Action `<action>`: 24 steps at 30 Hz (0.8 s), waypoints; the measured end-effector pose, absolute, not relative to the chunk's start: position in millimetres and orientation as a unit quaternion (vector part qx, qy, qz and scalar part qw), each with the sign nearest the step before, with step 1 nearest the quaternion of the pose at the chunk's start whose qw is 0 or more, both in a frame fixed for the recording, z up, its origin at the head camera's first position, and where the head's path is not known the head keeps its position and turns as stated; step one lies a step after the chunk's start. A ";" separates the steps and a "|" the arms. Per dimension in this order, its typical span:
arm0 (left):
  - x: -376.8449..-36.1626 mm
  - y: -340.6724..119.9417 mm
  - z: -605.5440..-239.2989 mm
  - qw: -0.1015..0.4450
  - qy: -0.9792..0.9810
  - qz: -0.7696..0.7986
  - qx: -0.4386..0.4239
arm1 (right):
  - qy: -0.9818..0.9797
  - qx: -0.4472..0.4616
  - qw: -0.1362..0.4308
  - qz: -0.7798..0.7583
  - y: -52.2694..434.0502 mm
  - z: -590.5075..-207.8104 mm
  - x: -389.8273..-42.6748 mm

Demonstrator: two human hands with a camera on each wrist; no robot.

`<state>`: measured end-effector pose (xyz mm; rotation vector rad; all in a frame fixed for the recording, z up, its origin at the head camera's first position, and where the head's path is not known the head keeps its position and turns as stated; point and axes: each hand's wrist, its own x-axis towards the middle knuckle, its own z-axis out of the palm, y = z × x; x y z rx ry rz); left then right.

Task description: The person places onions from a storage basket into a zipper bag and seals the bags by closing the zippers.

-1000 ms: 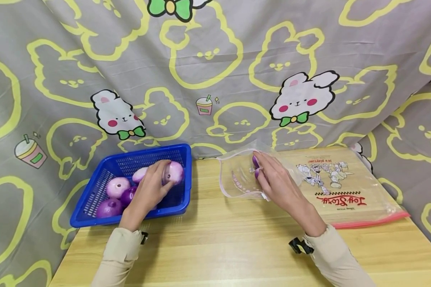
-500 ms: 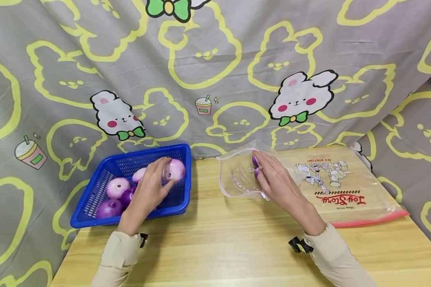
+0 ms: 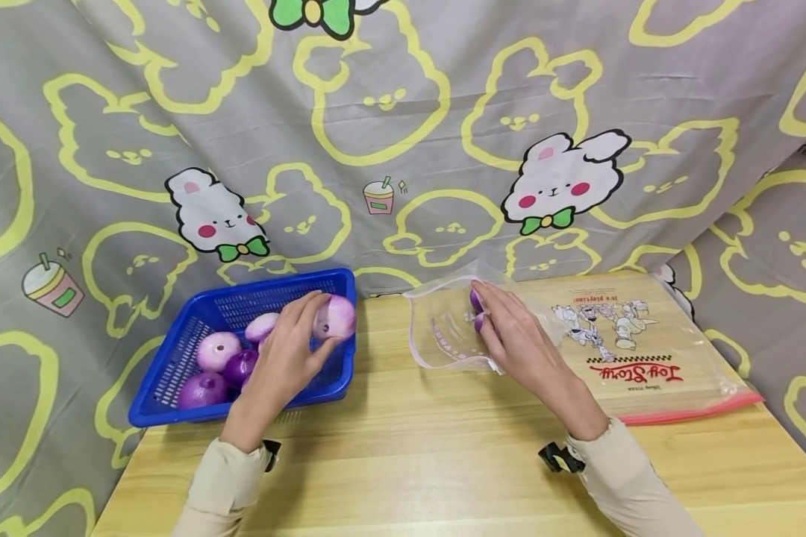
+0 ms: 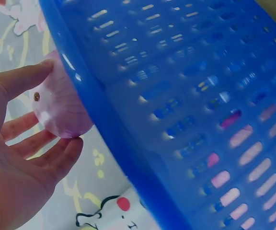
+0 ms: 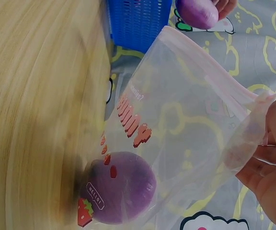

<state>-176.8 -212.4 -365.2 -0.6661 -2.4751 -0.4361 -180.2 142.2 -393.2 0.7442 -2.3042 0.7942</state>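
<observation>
My left hand (image 3: 283,365) grips a purple onion (image 3: 336,318) between thumb and fingers, above the right side of a blue basket (image 3: 349,365). Up close, the left wrist view shows that onion (image 4: 61,105) beside the basket rim (image 4: 97,115). Several other onions (image 3: 218,350) lie in the basket's left part. With my right hand (image 3: 527,347) I pinch the edge of a clear zip bag (image 3: 436,332) and its mouth stands open toward the basket. Inside the bag rests another onion (image 5: 121,187), mostly hidden behind my right hand in the head view.
A large clear bag (image 3: 685,328) with a cartoon print and red zip edge lies flat at the right of the wooden table (image 3: 403,455). Close behind the table hangs a grey patterned curtain (image 3: 403,246).
My left hand has risen slightly and shifted right with the onion, which now overlaps the basket's right rim in the head view. The right hand and the zip bag stay where they were.
</observation>
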 end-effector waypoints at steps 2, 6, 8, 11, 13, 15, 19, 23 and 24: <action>-175.2 -209.0 -363.8 0.268 -0.915 -0.164 -0.251 | -0.865 0.280 0.293 0.297 142.3 -392.7 -180.2; -171.8 -201.9 -361.3 0.268 -0.911 -0.167 -0.264 | -0.866 0.278 0.292 0.296 142.5 -392.2 -180.1; -169.8 -198.4 -360.0 0.269 -0.909 -0.167 -0.271 | -0.867 0.277 0.291 0.296 142.6 -392.1 -180.1; -166.9 -193.0 -357.5 0.271 -0.905 -0.168 -0.282 | -0.867 0.275 0.290 0.296 142.9 -391.7 -179.7; -165.3 -189.3 -356.1 0.272 -0.902 -0.168 -0.290 | -0.868 0.275 0.290 0.296 142.9 -391.7 -179.7; -163.8 -185.9 -354.8 0.274 -0.899 -0.168 -0.298 | -0.867 0.276 0.290 0.296 143.1 -391.5 -179.4; -161.5 -179.5 -353.5 0.279 -0.893 -0.163 -0.313 | -0.867 0.277 0.291 0.297 142.9 -391.7 -179.4; -158.9 -172.9 -353.1 0.279 -0.891 -0.162 -0.320 | -0.865 0.278 0.292 0.298 142.6 -391.6 -179.5; -158.1 -171.2 -353.0 0.277 -0.891 -0.165 -0.321 | -0.865 0.278 0.292 0.298 142.5 -391.6 -179.5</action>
